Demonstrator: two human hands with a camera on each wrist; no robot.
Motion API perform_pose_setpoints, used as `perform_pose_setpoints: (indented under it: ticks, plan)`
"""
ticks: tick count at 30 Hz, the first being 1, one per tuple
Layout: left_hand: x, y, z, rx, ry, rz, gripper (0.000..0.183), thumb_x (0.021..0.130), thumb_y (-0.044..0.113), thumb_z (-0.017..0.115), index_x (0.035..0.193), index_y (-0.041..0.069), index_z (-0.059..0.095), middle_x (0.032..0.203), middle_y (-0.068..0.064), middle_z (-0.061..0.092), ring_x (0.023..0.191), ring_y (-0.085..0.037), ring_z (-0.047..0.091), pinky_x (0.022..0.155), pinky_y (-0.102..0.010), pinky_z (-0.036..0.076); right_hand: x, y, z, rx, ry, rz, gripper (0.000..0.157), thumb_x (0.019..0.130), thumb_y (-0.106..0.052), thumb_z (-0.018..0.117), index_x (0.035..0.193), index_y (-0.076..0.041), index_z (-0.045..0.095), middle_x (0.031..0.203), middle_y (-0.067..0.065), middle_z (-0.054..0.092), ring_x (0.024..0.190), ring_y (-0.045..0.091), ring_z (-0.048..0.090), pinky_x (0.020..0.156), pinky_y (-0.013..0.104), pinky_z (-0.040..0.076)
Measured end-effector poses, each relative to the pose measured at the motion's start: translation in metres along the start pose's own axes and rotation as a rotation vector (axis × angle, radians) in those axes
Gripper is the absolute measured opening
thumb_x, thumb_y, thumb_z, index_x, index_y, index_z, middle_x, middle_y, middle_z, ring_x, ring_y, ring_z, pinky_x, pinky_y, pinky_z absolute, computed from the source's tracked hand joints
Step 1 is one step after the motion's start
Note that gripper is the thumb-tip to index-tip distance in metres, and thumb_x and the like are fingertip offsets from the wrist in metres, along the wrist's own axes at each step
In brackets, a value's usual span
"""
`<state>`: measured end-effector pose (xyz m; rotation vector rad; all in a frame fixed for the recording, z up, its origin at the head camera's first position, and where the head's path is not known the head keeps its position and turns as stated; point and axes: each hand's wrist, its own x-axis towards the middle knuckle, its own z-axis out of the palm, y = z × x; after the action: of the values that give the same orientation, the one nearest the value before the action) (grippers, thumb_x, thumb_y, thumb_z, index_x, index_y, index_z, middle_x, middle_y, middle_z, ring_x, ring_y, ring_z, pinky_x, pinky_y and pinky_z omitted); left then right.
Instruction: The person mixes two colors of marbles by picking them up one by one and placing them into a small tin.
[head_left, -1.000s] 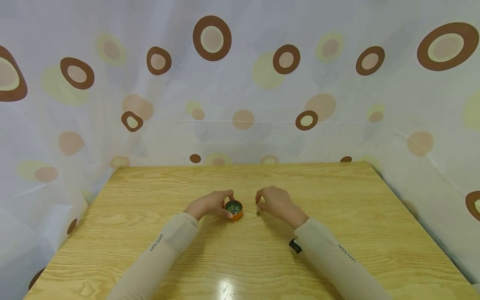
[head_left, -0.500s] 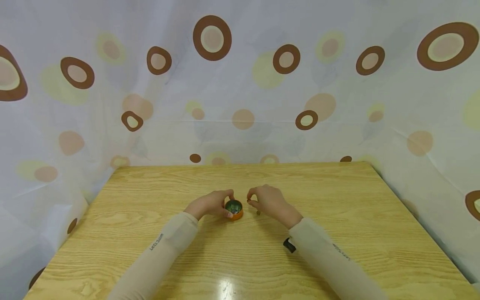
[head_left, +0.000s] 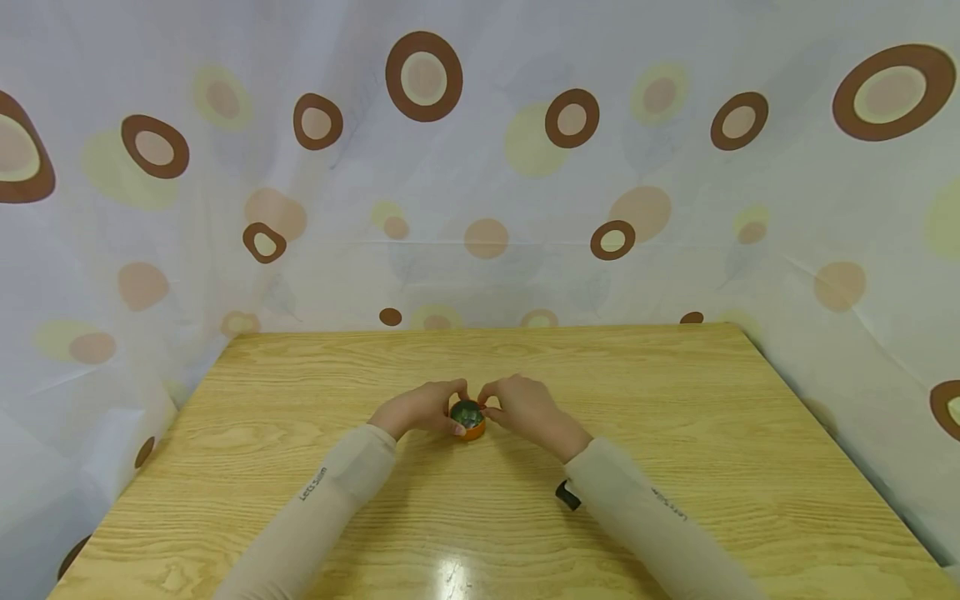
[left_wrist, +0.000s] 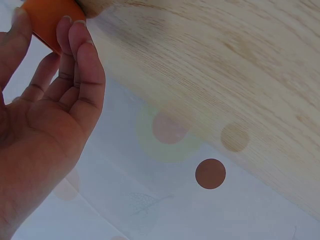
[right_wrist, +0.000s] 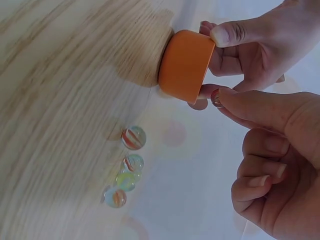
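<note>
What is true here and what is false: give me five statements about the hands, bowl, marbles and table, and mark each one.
1. The left hand grips the orange bowl. True.
2. The right hand holds nothing. False: it pinches a striped marble.
3. Loose marbles lie on the table. True.
4. The orange bowl is upside down. False: it stands upright, its opening facing up.
5. In the head view, the bowl's inside looks green. True.

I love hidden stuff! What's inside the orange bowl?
From above, the orange bowl shows a dark green inside with shiny spots, too small to name. Side-on, its wall hides everything inside.
</note>
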<state>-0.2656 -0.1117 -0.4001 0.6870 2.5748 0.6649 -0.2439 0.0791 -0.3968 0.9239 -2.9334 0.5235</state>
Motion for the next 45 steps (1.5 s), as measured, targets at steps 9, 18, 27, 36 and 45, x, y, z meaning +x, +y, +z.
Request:
perform_pose_setpoints:
  ticks: [9, 18, 27, 36, 45]
  plan:
    - [0.000, -0.003, 0.001, -0.032, -0.008, 0.016, 0.036, 0.084, 0.015, 0.076, 0.110, 0.009, 0.052, 0.086, -0.006, 0.056, 0.068, -0.018, 0.049, 0.062, -0.028, 0.041, 0.004, -0.009, 0.004, 0.023, -0.011, -0.017, 0.018, 0.089, -0.016, 0.071, 0.105, -0.009, 0.072, 0.078, 0.003, 0.067, 0.054, 0.009, 0.046, 0.047, 0.026, 0.040]
    - [0.001, -0.003, 0.000, -0.014, -0.010, 0.011, 0.036, 0.084, 0.016, 0.075, 0.112, 0.010, 0.052, 0.085, -0.005, 0.056, 0.069, -0.018, 0.050, 0.062, -0.028, 0.042, 0.004, -0.007, 0.003, 0.011, 0.014, -0.002, 0.020, 0.089, -0.018, 0.070, 0.108, -0.011, 0.071, 0.079, 0.003, 0.068, 0.054, 0.009, 0.048, 0.046, 0.025, 0.040]
    - [0.001, -0.003, 0.000, 0.002, 0.002, 0.006, 0.037, 0.084, 0.017, 0.076, 0.111, 0.010, 0.053, 0.082, -0.004, 0.057, 0.070, -0.018, 0.052, 0.064, -0.029, 0.043, 0.001, 0.008, -0.008, -0.002, 0.037, 0.045, 0.017, 0.093, -0.020, 0.066, 0.107, -0.013, 0.072, 0.063, -0.003, 0.059, 0.050, 0.007, 0.047, 0.045, 0.023, 0.037]
    - [0.001, -0.003, 0.000, 0.002, 0.004, 0.003, 0.037, 0.084, 0.017, 0.076, 0.112, 0.010, 0.053, 0.081, -0.004, 0.057, 0.070, -0.017, 0.052, 0.065, -0.029, 0.043, -0.005, 0.028, -0.032, 0.020, 0.027, 0.089, 0.022, 0.095, -0.022, 0.062, 0.112, -0.010, 0.070, 0.058, -0.005, 0.051, 0.049, 0.009, 0.043, 0.045, 0.023, 0.032]
    - [0.000, -0.004, 0.001, -0.006, 0.006, 0.004, 0.038, 0.084, 0.017, 0.076, 0.113, 0.010, 0.053, 0.081, -0.005, 0.057, 0.071, -0.018, 0.052, 0.067, -0.030, 0.043, -0.009, 0.055, -0.038, 0.018, 0.007, 0.173, 0.024, 0.095, -0.021, 0.062, 0.114, -0.007, 0.069, 0.064, -0.002, 0.055, 0.052, 0.011, 0.044, 0.048, 0.026, 0.033]
